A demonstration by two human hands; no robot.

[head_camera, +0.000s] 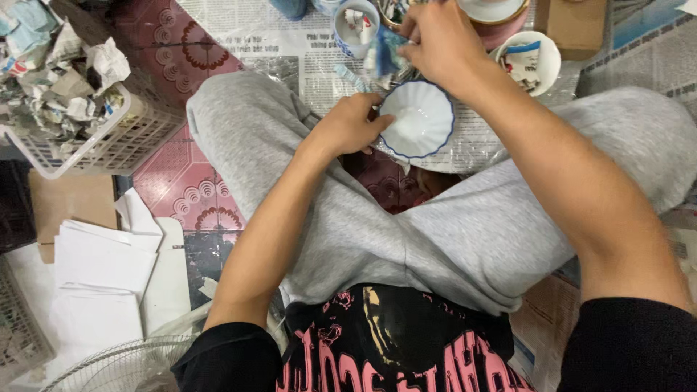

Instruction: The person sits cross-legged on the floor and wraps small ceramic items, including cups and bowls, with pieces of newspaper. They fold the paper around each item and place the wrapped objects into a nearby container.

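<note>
I sit cross-legged in grey trousers on a floor spread with newspaper [290,51]. My left hand [351,125] grips the rim of a small white scalloped bowl with a blue edge [417,120], held above my shins. My right hand [435,40] is just beyond the bowl, fingers closed on a crumpled piece of blue and white paper [382,56] that hangs over the bowl's far rim. The bowl looks empty inside.
A white plastic basket of crumpled paper [102,141] stands at the left. Two blue-and-white cups stuffed with paper [356,25] [528,62] sit ahead, a cardboard box [573,25] beyond. A stack of white sheets [102,268] and a fan grille [123,366] lie lower left.
</note>
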